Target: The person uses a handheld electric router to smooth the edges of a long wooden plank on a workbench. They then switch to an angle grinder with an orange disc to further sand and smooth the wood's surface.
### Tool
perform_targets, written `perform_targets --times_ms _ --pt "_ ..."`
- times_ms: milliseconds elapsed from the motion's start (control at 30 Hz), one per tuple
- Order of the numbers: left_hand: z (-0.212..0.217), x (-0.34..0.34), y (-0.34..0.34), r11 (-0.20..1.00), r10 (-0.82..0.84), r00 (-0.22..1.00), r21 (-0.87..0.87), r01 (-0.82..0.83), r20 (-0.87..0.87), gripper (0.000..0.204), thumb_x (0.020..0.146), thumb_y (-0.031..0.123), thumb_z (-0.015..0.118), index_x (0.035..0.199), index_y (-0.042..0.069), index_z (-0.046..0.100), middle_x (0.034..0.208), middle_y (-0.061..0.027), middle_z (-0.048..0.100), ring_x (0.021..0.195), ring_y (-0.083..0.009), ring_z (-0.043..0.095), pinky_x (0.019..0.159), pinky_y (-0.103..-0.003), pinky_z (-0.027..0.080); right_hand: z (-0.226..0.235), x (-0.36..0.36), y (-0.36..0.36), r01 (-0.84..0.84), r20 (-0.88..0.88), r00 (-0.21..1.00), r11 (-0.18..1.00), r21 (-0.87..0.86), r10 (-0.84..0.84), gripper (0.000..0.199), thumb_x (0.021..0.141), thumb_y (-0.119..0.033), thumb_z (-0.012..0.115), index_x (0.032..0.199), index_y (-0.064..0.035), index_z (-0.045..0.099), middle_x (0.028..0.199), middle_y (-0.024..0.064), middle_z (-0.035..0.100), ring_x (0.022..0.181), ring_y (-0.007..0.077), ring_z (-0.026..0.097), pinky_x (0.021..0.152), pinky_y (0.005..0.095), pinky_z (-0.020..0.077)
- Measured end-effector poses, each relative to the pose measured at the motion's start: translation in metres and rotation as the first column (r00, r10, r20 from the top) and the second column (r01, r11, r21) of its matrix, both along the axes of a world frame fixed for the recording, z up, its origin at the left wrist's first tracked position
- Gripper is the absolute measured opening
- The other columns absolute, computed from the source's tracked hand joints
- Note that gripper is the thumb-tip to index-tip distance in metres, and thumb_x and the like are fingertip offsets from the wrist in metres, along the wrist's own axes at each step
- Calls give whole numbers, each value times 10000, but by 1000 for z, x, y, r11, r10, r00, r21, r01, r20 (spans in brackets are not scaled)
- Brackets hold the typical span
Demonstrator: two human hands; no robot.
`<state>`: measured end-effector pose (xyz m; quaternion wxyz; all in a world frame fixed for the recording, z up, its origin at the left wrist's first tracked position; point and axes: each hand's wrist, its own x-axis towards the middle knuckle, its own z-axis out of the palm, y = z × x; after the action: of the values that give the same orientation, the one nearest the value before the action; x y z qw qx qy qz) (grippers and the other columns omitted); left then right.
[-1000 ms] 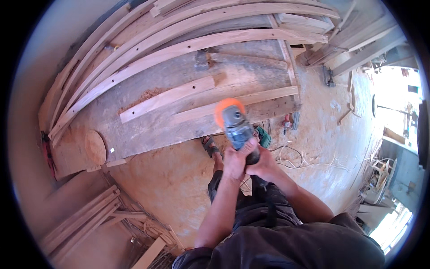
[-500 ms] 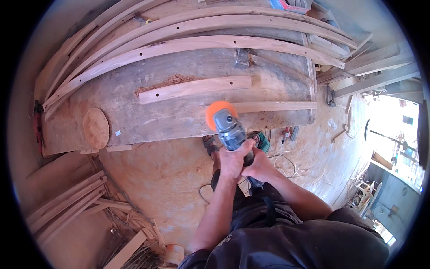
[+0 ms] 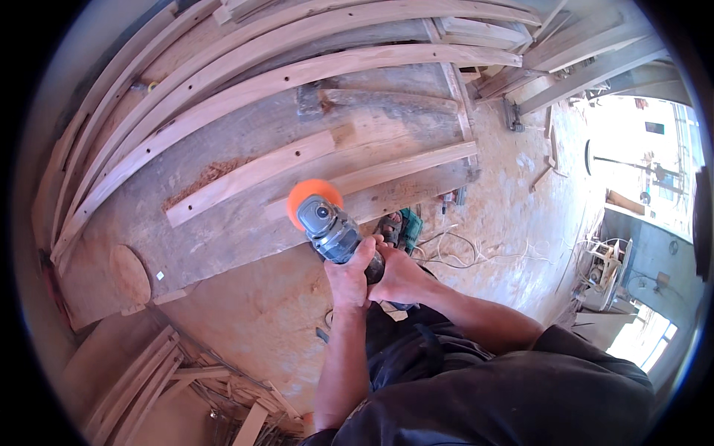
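Note:
Both my hands are wrapped around a grey angle grinder [image 3: 332, 232] with an orange sanding disc [image 3: 303, 198], whose edge looks blurred. My left hand [image 3: 348, 281] closes on the body just behind the head. On the rear part of the body, my right hand [image 3: 401, 273] is closed too. The disc overlaps the left part of a plain wooden strip [image 3: 405, 165] near the bench's front edge; whether they touch I cannot tell. Beyond it lies a shorter wooden piece [image 3: 249, 175] with two dark holes, beside a heap of sawdust [image 3: 208, 181].
Long curved wooden rails [image 3: 223, 104] lie across the back of the workbench [image 3: 223, 260]. A round wooden disc [image 3: 131, 273] sits at its left end. On the floor are a green power tool [image 3: 409, 229] and loose cables [image 3: 465, 256]. Curved slats [image 3: 137, 386] are stacked lower left.
The view has swung round, so the bench now slants up to the right. The disc has shifted slightly right along the near strip, whose left end now shows. Both hands keep their hold.

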<state>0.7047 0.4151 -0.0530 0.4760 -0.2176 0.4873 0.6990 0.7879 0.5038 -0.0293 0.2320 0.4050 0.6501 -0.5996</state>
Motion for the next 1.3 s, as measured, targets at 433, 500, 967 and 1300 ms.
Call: perform_targets --times_ms 433,500,967,1300 --pt "-8 82 96 987 -152 987 47 154 -47 368 850 25 753 1181 -29 603 1024 -127 726 894 -223 715 837 -369 576 4 91 84 220 -3 975 975 -26 -220 759 596 -203 857 1255 32 563 1077 195 719 1043 325 704 927 381 549" --pt "-8 93 113 979 -194 977 37 198 -86 326 839 44 772 1129 -31 642 990 -91 726 892 -205 715 844 -350 568 5 106 97 269 1 963 963 -35 -269 747 602 -207 862 1248 30 571 1091 199 719 1044 326 707 928 381 551" --pt "2 162 225 830 -554 821 -25 557 -135 212 807 144 821 939 -2 741 876 -20 728 763 -110 662 721 -289 530 6 199 166 573 -14 820 820 15 -573 517 657 -205 844 1073 38 658 932 94 731 861 162 696 814 337 551" --pt "-13 148 152 930 -358 926 39 364 -117 187 838 81 764 1002 0 723 978 -53 720 856 -155 685 792 -321 544 -1 172 126 374 -84 925 927 21 -371 721 648 -244 855 1251 45 587 1058 165 731 993 222 699 911 372 539"
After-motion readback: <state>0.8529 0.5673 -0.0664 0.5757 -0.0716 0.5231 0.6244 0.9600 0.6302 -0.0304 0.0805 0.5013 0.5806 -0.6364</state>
